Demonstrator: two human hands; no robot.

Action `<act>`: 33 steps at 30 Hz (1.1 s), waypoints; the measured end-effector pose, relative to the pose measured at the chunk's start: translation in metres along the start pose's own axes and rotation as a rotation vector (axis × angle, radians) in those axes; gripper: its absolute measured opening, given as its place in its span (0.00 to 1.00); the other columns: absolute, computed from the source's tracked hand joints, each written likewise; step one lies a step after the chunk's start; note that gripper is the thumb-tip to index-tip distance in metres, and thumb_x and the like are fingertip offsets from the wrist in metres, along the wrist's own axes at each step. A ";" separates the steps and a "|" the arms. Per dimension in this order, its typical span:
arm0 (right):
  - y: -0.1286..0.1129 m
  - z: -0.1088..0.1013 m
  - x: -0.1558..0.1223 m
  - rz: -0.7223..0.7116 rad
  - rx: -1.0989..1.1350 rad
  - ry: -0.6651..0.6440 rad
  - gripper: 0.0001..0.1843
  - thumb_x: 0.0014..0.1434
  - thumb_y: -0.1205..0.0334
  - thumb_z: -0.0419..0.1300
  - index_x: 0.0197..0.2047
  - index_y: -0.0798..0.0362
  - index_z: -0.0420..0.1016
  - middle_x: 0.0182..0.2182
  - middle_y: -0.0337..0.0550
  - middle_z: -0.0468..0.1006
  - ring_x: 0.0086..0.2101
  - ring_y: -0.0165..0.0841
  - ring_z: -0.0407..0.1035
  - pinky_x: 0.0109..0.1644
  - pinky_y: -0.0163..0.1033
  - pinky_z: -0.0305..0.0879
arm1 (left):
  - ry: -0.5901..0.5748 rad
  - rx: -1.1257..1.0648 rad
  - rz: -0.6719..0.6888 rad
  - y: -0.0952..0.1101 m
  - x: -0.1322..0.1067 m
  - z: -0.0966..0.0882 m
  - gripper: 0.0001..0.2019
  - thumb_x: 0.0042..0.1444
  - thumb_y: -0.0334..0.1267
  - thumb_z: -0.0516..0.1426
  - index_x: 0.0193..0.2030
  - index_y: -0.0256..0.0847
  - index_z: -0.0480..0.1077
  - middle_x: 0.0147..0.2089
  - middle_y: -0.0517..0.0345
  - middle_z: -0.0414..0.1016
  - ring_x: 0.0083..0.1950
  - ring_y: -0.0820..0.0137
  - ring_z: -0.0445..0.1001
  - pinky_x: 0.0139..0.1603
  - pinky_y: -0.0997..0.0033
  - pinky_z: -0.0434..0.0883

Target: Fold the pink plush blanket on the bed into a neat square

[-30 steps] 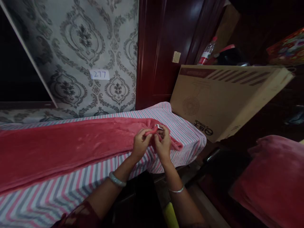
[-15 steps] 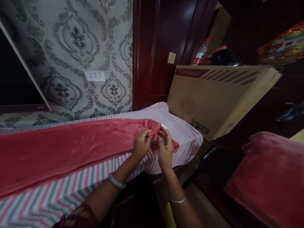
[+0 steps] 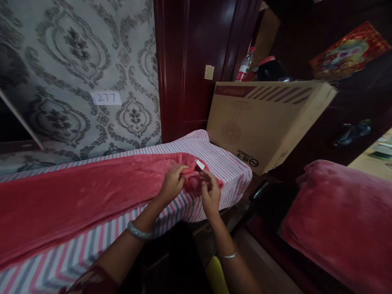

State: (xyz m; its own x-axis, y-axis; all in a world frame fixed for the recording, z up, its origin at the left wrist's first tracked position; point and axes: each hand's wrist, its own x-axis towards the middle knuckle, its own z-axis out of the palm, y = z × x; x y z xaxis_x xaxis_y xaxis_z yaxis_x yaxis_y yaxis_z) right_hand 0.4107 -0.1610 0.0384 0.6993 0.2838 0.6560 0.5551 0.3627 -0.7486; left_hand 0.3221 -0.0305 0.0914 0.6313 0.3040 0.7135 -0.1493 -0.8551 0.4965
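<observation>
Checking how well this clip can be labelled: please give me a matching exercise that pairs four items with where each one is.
Items:
1. Thick pale bangle
2. Thin silver bangle
3. Paper label reading 277
4. White tag

Places:
A. Right wrist
B. Patterned wallpaper
C. Red fleece blanket
D. Left wrist

Pairs: 1-D, 2-A, 3-B, 4-C

We are in a home bedroom: we see a bed with a striped sheet [image 3: 222, 171], a pink fleece blanket [image 3: 76, 200], damask wallpaper [image 3: 76, 69], a dark wooden door [image 3: 183, 73] and a cardboard box [image 3: 263, 122] propped beside the bed.
</observation>
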 end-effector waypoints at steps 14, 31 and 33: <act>0.133 -0.096 0.016 -0.130 -0.690 -0.162 0.23 0.52 0.67 0.54 0.51 0.52 0.73 0.52 0.55 0.71 0.56 0.47 0.64 0.60 0.59 0.62 | 0.084 -0.229 -0.192 0.008 0.039 -0.030 0.08 0.54 0.39 0.54 0.39 0.41 0.71 0.38 0.59 0.77 0.40 0.68 0.73 0.43 0.69 0.69; 0.101 -0.087 0.039 0.432 -0.106 -0.036 0.15 0.39 0.62 0.62 0.34 0.49 0.80 0.28 0.38 0.77 0.33 0.37 0.70 0.43 0.44 0.70 | 0.145 -0.238 -0.290 -0.013 0.026 -0.051 0.06 0.53 0.40 0.55 0.36 0.42 0.69 0.35 0.60 0.75 0.39 0.67 0.71 0.44 0.69 0.69; 0.104 -0.091 0.045 0.507 -0.073 0.102 0.11 0.45 0.58 0.58 0.32 0.50 0.76 0.20 0.35 0.71 0.24 0.34 0.66 0.32 0.40 0.68 | 0.196 -0.199 -0.304 -0.014 0.023 -0.055 0.06 0.54 0.41 0.54 0.34 0.42 0.68 0.34 0.60 0.74 0.37 0.68 0.70 0.42 0.70 0.68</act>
State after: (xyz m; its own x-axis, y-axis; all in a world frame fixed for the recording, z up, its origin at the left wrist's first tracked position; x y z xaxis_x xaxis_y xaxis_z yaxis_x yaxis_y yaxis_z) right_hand 0.5404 -0.1918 -0.0188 0.9267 0.3184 0.1995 0.1629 0.1380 -0.9769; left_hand 0.2971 0.0116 0.1279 0.5151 0.6213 0.5905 -0.1348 -0.6216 0.7717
